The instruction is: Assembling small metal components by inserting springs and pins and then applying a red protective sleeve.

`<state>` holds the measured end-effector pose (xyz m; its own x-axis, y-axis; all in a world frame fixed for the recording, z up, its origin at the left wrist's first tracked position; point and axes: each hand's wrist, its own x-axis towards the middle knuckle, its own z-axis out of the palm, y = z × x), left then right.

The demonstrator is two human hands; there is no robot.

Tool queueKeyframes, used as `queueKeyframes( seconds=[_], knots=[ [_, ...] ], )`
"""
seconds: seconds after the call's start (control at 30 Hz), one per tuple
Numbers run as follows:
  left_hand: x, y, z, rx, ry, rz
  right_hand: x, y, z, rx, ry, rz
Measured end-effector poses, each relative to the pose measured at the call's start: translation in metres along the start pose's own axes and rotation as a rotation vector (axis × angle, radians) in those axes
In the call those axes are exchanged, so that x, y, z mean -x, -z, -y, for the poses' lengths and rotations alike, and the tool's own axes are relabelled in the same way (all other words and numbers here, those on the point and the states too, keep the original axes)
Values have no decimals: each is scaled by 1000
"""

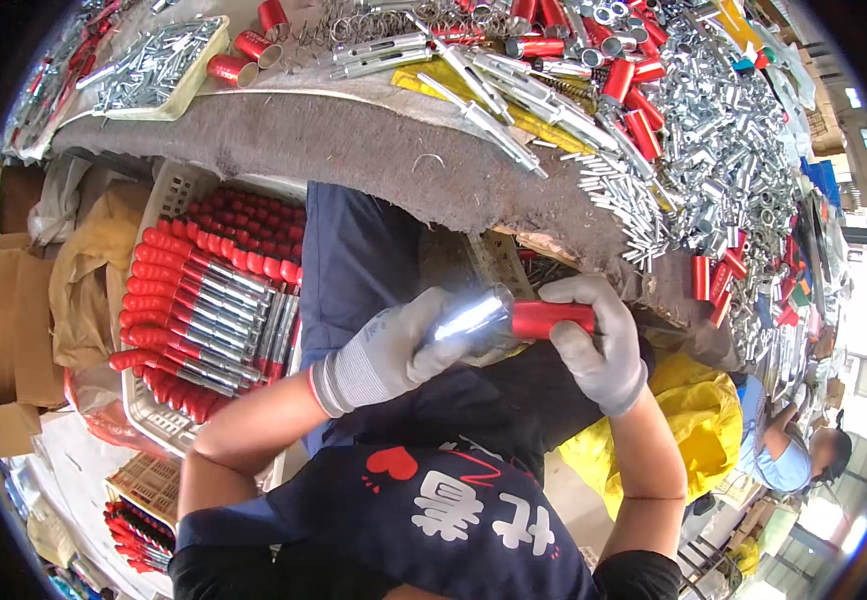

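Note:
Above my lap, both gloved hands hold a two-part cylinder. My left hand [379,350] is closed around a bright chrome tube [472,316], whose surface glares. My right hand [604,345] grips a red metal sleeve [539,319] between thumb and fingers. Chrome tube and red sleeve meet end to end; whether one sits inside the other I cannot tell. Similar red sleeves [642,133] lie loose on the workbench ahead, beside slim metal rods [499,135] and a heap of small silver metal parts [724,130].
The bench's brown cloth edge [354,150] runs just beyond my knees. To my left stands a white crate [144,405] packed with red-handled metal tools [219,300]. A tray [189,95] holds small metal pins. Yellow sacking [699,410] and another person [789,450] are at right.

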<state>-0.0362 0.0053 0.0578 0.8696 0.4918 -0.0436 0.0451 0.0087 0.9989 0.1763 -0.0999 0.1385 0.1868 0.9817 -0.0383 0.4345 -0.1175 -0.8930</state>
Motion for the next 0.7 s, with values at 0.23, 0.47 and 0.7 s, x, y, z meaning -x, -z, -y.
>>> queueKeyframes(
  seconds=[0.23, 0.47, 0.7],
  knots=[
    [-28, 9, -32, -668, -278, 133, 3, -15, -10, 344, 264, 117],
    [-55, 5, -26, -194, 25, -85, -144, 76, -18, 860, 365, -245],
    [-42, 1, -3, 767, 112, -55, -223, 92, -43, 1511, 225, -53]
  ],
)
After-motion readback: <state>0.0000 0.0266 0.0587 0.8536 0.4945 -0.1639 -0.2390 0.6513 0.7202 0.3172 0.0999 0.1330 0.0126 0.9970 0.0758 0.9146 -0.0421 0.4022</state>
